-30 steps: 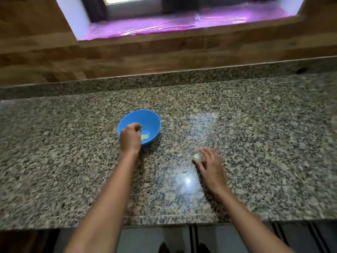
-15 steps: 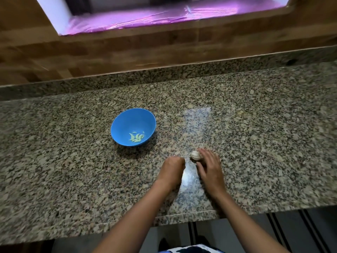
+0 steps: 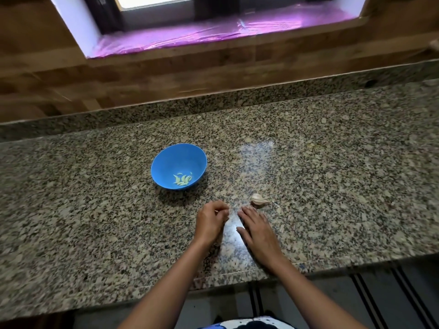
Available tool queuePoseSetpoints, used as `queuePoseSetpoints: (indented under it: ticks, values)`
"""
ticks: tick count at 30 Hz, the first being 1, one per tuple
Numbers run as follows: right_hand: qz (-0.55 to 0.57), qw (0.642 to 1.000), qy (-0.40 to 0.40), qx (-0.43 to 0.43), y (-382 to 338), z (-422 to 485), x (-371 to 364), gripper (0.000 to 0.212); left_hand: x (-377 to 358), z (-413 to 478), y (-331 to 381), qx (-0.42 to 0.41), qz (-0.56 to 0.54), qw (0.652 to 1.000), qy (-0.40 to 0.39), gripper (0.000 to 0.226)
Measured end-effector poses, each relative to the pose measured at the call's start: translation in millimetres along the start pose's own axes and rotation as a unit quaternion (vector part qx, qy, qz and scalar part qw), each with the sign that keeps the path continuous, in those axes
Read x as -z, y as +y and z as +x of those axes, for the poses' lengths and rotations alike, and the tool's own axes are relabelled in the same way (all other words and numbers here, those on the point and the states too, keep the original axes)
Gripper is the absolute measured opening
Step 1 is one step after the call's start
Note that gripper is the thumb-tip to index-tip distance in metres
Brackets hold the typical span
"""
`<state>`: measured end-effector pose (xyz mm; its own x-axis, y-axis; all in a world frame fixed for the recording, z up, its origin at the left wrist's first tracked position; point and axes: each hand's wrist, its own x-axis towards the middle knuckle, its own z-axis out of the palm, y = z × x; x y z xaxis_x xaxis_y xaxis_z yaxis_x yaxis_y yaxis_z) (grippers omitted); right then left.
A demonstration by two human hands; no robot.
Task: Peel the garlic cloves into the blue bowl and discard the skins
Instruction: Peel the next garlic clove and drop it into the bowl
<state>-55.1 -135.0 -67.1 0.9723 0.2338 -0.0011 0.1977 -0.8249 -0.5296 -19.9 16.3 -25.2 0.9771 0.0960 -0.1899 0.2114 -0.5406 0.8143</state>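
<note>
Left hand (image 3: pixel 211 223): curled fingers (image 3: pixel 222 207) hide whatever they may pinch. Desk (image 3: pixel 332 174) cut off left and right; window (image 3: pixel 154 1) cut off above.

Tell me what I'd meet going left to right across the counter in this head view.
blue bowl → left hand → garlic

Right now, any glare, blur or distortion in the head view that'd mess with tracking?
Head view: hot specular glare on the speckled granite counter between the left hand and right hand; fainter window reflection further back; wide-angle bowing of the counter edge; wooden wall softly blurred; white garlic bulb and round blue bowl read reasonably sharp.
</note>
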Motion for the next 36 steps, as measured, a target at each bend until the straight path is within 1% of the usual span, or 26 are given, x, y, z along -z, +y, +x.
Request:
queuePoseSetpoints:
  ticks: [1, 2, 3, 4, 6, 8, 10, 13, 15, 17, 21, 24, 26, 28, 29, 30, 32, 33, 34, 36]
  values:
    - [0.010, 1.000, 0.009, 0.002, 1, 1, -1, 0.048, 0, 0, 1, 0.027, -0.044, 0.999, -0.004, 0.015]
    - [0.030, 0.999, 0.023, 0.002, 2, 1, 0, 0.045, 0, -1, 3, 0.062, -0.112, 0.992, -0.008, 0.018]
    - [0.067, 0.997, 0.039, -0.005, 1, 3, 1, 0.041, 1, -2, 7, 0.098, -0.179, 0.979, -0.012, 0.018]
    - [0.115, 0.992, 0.056, -0.017, 0, 4, 2, 0.037, 2, -3, 11, 0.128, -0.241, 0.962, -0.018, 0.017]
    - [0.208, 0.974, 0.084, -0.042, -8, 6, 6, 0.034, 3, -7, 18, 0.171, -0.330, 0.927, -0.043, 0.014]
    - [0.260, 0.959, 0.095, -0.061, -18, 10, 12, 0.032, 4, -12, 23, 0.204, -0.388, 0.897, -0.061, 0.015]
    - [0.261, 0.955, 0.122, -0.069, -24, 14, 16, 0.026, 3, -14, 24, 0.221, -0.407, 0.885, -0.049, 0.015]
    - [0.280, 0.947, 0.143, -0.066, -25, 18, 19, 0.016, 4, -13, 20, 0.227, -0.399, 0.887, -0.036, 0.014]
    - [0.293, 0.946, 0.124, -0.059, -24, 19, 21, 0.014, 5, -13, 18, 0.226, -0.391, 0.892, -0.037, 0.012]
    - [0.295, 0.948, 0.105, -0.058, -24, 20, 23, 0.012, 6, -15, 18, 0.231, -0.400, 0.886, -0.035, 0.013]
    - [0.310, 0.946, 0.081, -0.055, -24, 22, 26, 0.012, 7, -20, 20, 0.264, -0.453, 0.850, -0.044, 0.015]
    - [0.286, 0.956, 0.049, -0.043, -22, 24, 31, 0.015, 7, -21, 18, 0.283, -0.482, 0.829, -0.033, 0.018]
    - [0.271, 0.961, 0.038, -0.039, -22, 25, 34, 0.016, 7, -21, 18, 0.287, -0.493, 0.821, -0.026, 0.019]
    - [0.248, 0.967, 0.042, -0.049, -22, 26, 32, 0.016, 6, -21, 17, 0.278, -0.487, 0.828, -0.031, 0.019]
    - [0.235, 0.968, 0.053, -0.064, -22, 27, 30, 0.016, 6, -21, 17, 0.260, -0.468, 0.844, -0.037, 0.018]
    - [0.236, 0.966, 0.067, -0.087, -22, 28, 27, 0.015, 6, -21, 16, 0.233, -0.428, 0.872, -0.042, 0.017]
    - [0.288, 0.944, 0.086, -0.136, -21, 30, 25, 0.013, 7, -21, 15, 0.147, -0.309, 0.938, -0.060, 0.013]
    - [0.316, 0.933, 0.082, -0.149, -22, 31, 25, 0.011, 8, -20, 14, 0.100, -0.267, 0.956, -0.073, 0.011]
    - [0.339, 0.926, 0.071, -0.148, -23, 32, 26, 0.010, 10, -20, 13, 0.062, -0.245, 0.964, -0.079, 0.009]
    - [0.377, 0.915, 0.044, -0.138, -28, 32, 30, 0.013, 14, -18, 12, 0.035, -0.236, 0.969, -0.070, 0.009]
